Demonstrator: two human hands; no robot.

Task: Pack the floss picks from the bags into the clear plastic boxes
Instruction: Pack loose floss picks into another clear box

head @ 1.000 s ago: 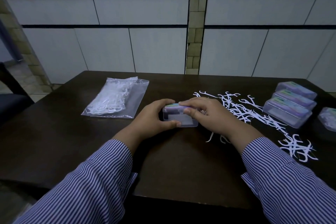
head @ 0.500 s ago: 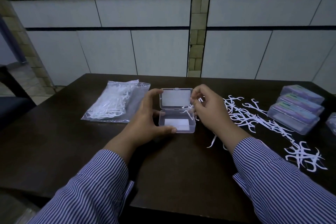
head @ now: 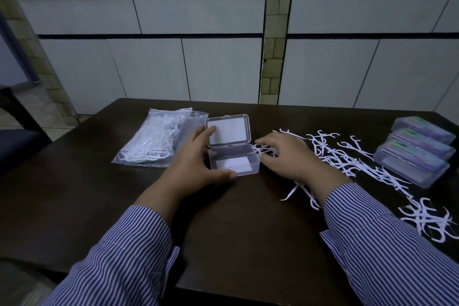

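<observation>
1. Head view: the left hand [head: 196,164] steadies the open box [head: 233,160] on the tabletop [head: 236,231], thumb along its near wall, fingers up by the raised lid [head: 228,130].
2. The right hand [head: 285,156], just right of the box, has its fingers curled down onto a small clump of picks [head: 264,150]; it seems to pinch them, though the grip itself is hidden.
3. More picks [head: 347,159] lie scattered to the right of that hand, with three shut boxes [head: 417,149] beyond them. A bag [head: 156,141] of picks lies left of the left hand.
4. Handling, as I judge it: the picks are light, thin and springy, and their forked heads snag one another, so take a few by the handles. The box is light and slick, its hinge thin; hold it by the base walls.
</observation>
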